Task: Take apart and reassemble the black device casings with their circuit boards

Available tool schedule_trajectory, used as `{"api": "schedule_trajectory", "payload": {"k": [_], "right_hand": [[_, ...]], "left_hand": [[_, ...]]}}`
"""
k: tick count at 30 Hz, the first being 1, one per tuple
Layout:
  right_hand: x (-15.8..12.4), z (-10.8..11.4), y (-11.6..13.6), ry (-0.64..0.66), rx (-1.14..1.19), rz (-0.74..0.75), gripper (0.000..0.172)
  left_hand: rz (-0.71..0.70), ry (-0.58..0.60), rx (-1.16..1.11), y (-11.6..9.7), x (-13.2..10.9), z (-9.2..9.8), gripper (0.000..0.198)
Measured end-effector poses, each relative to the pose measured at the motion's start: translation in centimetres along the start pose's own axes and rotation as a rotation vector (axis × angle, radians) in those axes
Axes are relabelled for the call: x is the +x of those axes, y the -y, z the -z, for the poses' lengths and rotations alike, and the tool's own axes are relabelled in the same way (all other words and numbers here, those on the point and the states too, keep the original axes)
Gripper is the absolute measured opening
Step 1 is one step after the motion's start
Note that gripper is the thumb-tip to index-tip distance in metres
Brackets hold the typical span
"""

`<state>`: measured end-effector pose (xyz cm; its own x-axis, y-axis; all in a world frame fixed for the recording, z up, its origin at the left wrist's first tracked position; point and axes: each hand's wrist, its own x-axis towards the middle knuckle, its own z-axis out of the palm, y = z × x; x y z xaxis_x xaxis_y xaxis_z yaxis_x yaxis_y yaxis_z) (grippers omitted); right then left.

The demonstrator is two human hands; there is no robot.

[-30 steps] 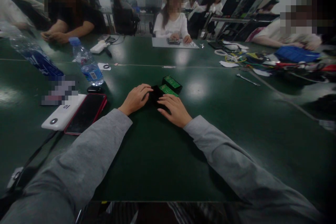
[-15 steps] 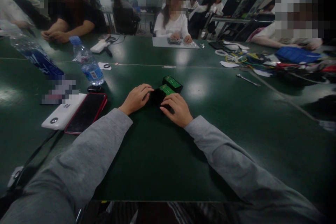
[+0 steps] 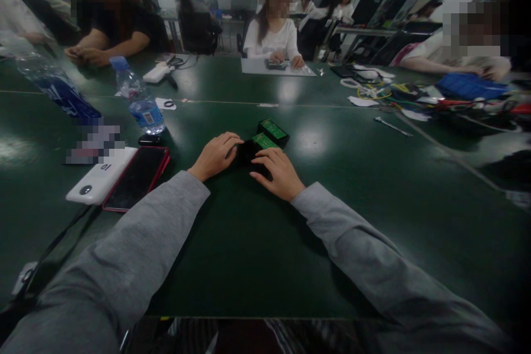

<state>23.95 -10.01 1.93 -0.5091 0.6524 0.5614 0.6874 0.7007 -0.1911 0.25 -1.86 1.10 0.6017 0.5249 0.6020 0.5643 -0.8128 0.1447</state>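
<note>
A small black block topped by a green circuit board (image 3: 260,144) lies on the dark green table (image 3: 249,243) between my hands. My left hand (image 3: 215,156) curls round its left side, fingers bent against it. My right hand (image 3: 279,172) lies over its near right side with the fingers pressed on it. Just behind, a second black block with a green board (image 3: 274,130) sits untouched. Both arms wear grey sleeves.
A red-cased phone (image 3: 136,178) and a white power bank (image 3: 102,175) lie to my left, with a water bottle (image 3: 138,99) behind them. Cables and tools (image 3: 398,94) clutter the right side. Other people sit working along the table's far edge.
My right hand's fingers have shifted slightly on the near block, which has been raised a little on the table. My left hand has stayed put.
</note>
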Motion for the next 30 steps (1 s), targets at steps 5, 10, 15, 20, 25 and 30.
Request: {"api": "schedule_trajectory", "payload": {"k": [5, 10, 15, 20, 25, 30], "right_hand": [[-0.05, 0.00, -0.09, 0.005, -0.003, 0.006, 0.032], [-0.07, 0.03, -0.07, 0.018, -0.009, 0.007, 0.030], [-0.05, 0.00, -0.09, 0.031, -0.031, 0.005, 0.029], [0.00, -0.02, -0.08, 0.010, -0.018, 0.017, 0.027], [0.04, -0.02, -0.03, -0.015, 0.000, 0.031, 0.026], [0.06, -0.02, 0.01, -0.041, 0.002, 0.045, 0.025]], "left_hand": [[0.015, 0.015, -0.004, -0.22, 0.02, 0.18, 0.029], [0.038, 0.047, 0.000, -0.14, -0.11, 0.05, 0.030], [0.070, 0.065, 0.016, 0.00, -0.27, -0.21, 0.031], [0.074, 0.081, 0.022, -0.06, -0.29, -0.17, 0.032], [0.088, 0.086, 0.011, 0.02, -0.29, -0.24, 0.034], [0.101, 0.103, 0.009, 0.02, -0.27, -0.21, 0.033]]}}
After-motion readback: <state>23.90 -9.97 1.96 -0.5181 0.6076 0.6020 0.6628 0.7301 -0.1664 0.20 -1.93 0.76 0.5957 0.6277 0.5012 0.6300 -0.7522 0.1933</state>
